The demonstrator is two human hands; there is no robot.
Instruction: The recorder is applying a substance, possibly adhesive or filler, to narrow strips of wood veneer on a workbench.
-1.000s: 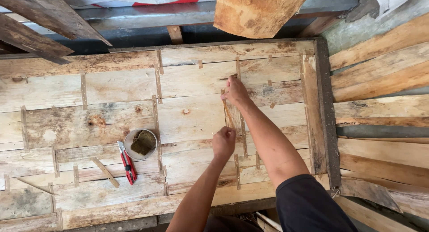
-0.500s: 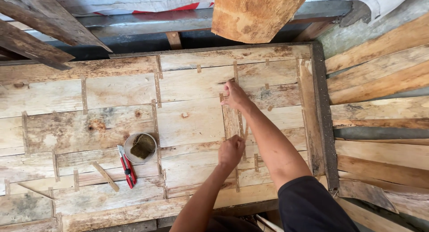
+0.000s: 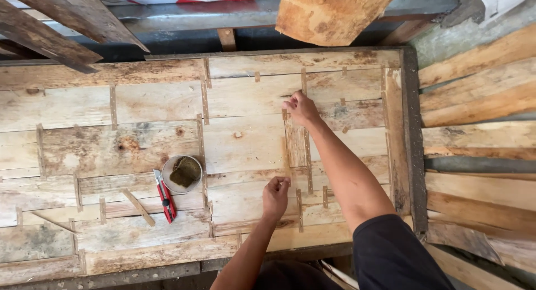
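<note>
Head view. Work surface is a large panel of pale, weathered boards (image 3: 139,100) laid edge to edge, joints bridged by short thin wooden strips; a dark frame edge (image 3: 414,139) runs down its right side. Beyond the far edge: a metal rail and a rough slab of orange-brown wood (image 3: 329,13). Loose planks (image 3: 480,94) are stacked to the right, dark timbers at upper left.

Thing in hand: a narrow wooden slat (image 3: 295,142), lying flat on the panel, long axis running away from the person, near-to-far, slightly tilted. It sits right of panel centre.

Right hand (image 3: 301,108): at the slat's far end, fingers bent and pressing or pinching down on it; arm reaches across from lower right. Not spread wide; exact grip cannot be told.

Left hand (image 3: 276,192): at the slat's near end, fingers curled close together with tips on the wood. Whether it holds something small is too fine to tell.

So the slat lies between the two hands, one at each end; left hand nearer the body, right hand farther out along the same line.

To the left, well apart from both hands: a shallow round bowl (image 3: 182,172) with a dark lump in it, and just beside it red-handled pliers (image 3: 166,198) lying flat. A loose thin strip (image 3: 138,207) lies left of the pliers.
</note>
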